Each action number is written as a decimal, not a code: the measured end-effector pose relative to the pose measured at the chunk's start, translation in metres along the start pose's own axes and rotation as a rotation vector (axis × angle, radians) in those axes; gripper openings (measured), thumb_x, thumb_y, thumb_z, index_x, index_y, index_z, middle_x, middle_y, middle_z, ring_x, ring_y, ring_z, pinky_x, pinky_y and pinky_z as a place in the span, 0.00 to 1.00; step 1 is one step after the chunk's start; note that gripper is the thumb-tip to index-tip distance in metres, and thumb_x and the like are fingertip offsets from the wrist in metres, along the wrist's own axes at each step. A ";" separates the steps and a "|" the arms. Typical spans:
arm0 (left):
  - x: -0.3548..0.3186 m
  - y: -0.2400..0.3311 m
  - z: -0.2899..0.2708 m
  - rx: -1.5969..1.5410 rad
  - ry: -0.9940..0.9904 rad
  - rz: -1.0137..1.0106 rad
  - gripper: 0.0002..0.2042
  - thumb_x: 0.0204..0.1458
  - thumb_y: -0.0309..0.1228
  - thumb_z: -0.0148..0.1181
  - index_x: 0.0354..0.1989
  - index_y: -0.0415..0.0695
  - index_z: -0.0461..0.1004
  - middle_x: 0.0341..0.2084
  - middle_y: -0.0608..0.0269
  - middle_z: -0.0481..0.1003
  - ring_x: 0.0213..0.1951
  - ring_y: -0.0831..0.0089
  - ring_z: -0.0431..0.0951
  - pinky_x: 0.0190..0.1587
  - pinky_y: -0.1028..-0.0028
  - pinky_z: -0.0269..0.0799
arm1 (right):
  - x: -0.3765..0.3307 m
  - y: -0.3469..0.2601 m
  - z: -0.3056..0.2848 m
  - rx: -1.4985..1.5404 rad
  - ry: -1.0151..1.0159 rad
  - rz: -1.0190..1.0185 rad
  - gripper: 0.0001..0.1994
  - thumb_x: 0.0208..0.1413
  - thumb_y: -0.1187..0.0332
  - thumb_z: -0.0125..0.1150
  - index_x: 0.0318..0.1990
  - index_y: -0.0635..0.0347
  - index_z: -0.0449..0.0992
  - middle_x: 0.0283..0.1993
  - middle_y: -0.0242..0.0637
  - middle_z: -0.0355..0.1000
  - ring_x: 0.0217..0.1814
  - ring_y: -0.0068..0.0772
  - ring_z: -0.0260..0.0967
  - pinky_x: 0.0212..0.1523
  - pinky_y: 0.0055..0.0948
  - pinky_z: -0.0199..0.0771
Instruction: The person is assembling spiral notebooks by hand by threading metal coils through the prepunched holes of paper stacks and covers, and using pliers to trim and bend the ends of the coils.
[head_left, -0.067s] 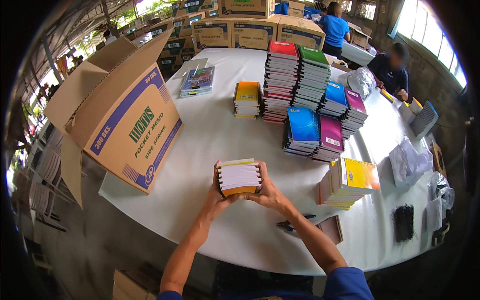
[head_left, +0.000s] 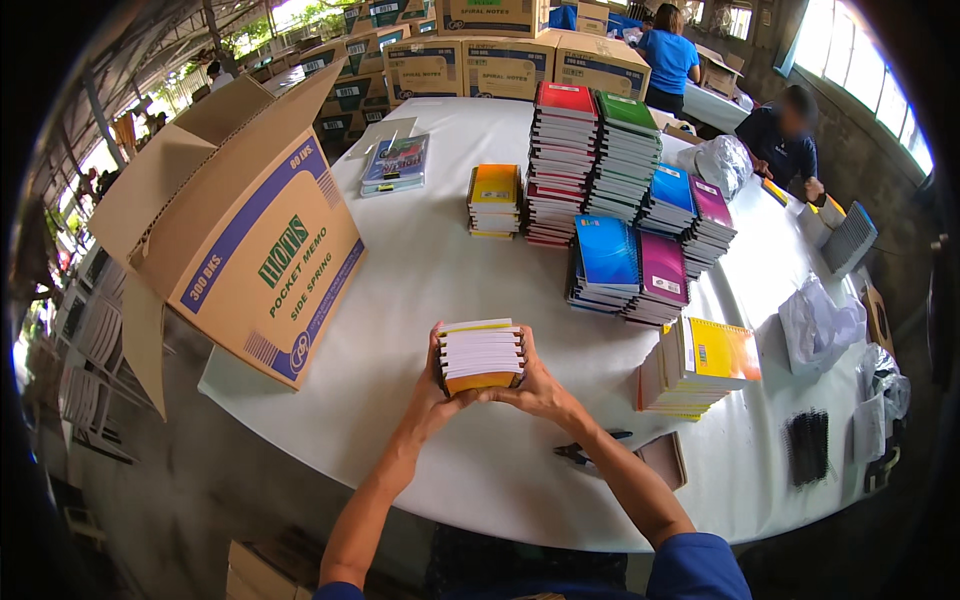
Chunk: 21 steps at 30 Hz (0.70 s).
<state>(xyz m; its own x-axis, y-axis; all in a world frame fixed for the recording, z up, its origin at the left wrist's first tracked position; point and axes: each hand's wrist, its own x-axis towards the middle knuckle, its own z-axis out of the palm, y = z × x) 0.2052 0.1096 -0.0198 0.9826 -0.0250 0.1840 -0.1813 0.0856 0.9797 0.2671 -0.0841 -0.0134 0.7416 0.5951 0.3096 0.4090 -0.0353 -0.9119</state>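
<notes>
A small stack of spiral notebooks (head_left: 482,354), white page edges toward me with a yellow-orange cover underneath, stands on the white table (head_left: 420,280). My left hand (head_left: 432,392) clasps its left side and my right hand (head_left: 536,385) clasps its right side, thumbs along the front. A large open cardboard box (head_left: 240,225) lies tipped on its side to the left of the stack, its flaps spread.
Tall piles of coloured notebooks (head_left: 600,160) stand at mid-table, with a yellow pile (head_left: 700,365) to the right. Scissors (head_left: 590,450) and a brown pad lie near my right forearm. Plastic bags, black spiral bindings (head_left: 808,445) and two people sit at the far right. Cartons line the back.
</notes>
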 end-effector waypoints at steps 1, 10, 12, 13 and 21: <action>0.003 -0.005 -0.010 0.096 -0.055 -0.100 0.45 0.48 0.33 0.71 0.71 0.40 0.48 0.53 0.59 0.71 0.56 0.70 0.69 0.60 0.71 0.64 | 0.000 0.003 0.000 0.012 0.026 -0.060 0.47 0.46 0.61 0.77 0.64 0.64 0.46 0.59 0.51 0.62 0.66 0.44 0.60 0.63 0.41 0.64; 0.072 0.024 -0.024 -0.170 0.172 -0.018 0.33 0.52 0.36 0.65 0.65 0.36 0.60 0.54 0.56 0.72 0.52 0.70 0.74 0.55 0.72 0.70 | 0.079 -0.014 -0.004 0.211 0.274 0.346 0.33 0.46 0.49 0.74 0.47 0.70 0.68 0.36 0.39 0.72 0.36 0.27 0.71 0.34 0.31 0.73; 0.125 0.030 -0.035 -0.306 0.189 -0.076 0.31 0.53 0.35 0.64 0.64 0.37 0.63 0.52 0.57 0.73 0.51 0.70 0.75 0.53 0.73 0.71 | 0.129 -0.016 -0.017 0.285 0.365 0.404 0.34 0.44 0.48 0.75 0.47 0.70 0.70 0.35 0.38 0.73 0.36 0.27 0.71 0.35 0.31 0.73; 0.156 0.034 -0.041 -0.334 0.182 -0.086 0.29 0.53 0.35 0.63 0.63 0.38 0.64 0.51 0.57 0.74 0.50 0.70 0.76 0.51 0.73 0.72 | 0.156 -0.009 -0.025 0.342 0.420 0.385 0.34 0.43 0.48 0.76 0.47 0.70 0.71 0.35 0.38 0.74 0.36 0.27 0.72 0.35 0.32 0.73; 0.342 0.024 -0.082 -0.101 -0.173 0.379 0.22 0.51 0.40 0.65 0.54 0.52 0.73 0.50 0.58 0.75 0.46 0.66 0.78 0.48 0.66 0.75 | 0.262 -0.002 -0.065 0.811 0.631 0.224 0.33 0.53 0.54 0.70 0.58 0.70 0.65 0.55 0.42 0.68 0.56 0.30 0.66 0.56 0.29 0.66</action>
<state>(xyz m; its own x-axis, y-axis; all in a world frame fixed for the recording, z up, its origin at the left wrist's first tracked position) 0.5402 0.1847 0.0604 0.8246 -0.1391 0.5484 -0.5148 0.2177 0.8292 0.4952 0.0196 0.0874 0.9941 0.1072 -0.0171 -0.0778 0.5937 -0.8009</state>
